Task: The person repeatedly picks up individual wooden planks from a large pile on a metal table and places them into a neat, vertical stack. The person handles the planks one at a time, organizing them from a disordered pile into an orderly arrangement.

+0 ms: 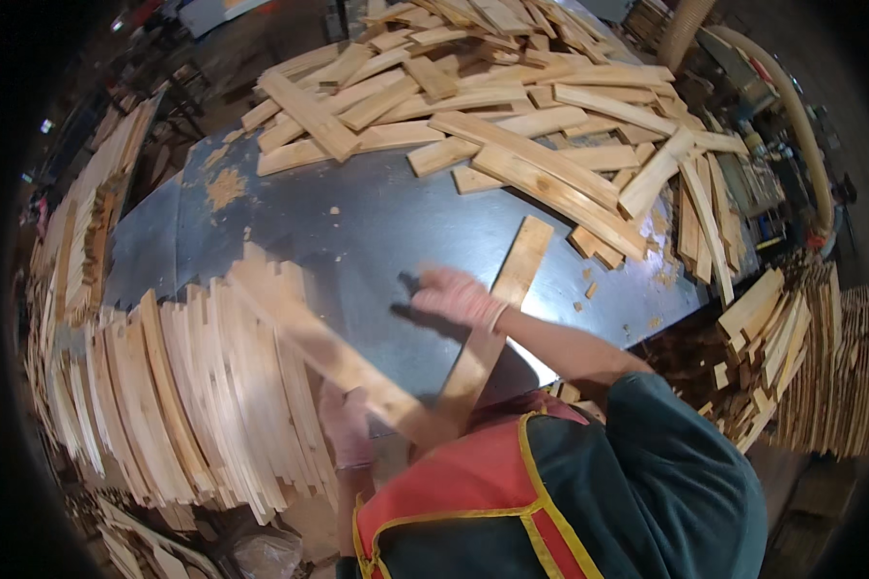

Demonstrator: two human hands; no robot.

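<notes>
My left hand (346,425), in a pale pinkish glove, grips the lower part of a flat wooden board (333,352). That board slants up and left over a row of stacked boards and is blurred by motion. My right hand (454,294), also gloved and blurred, is over the metal table with its fingers reaching left, apart, and no thing visible in them. Under my right wrist a second wooden board (526,256) lies slanted on the table, its near end close to my apron.
A big loose heap of boards (512,96) covers the far side of the metal table (357,232). Boards standing side by side (193,386) line the left edge. More stacked boards (782,338) are at the right, near a pale hose (806,135). Sawdust (226,188) lies on the table.
</notes>
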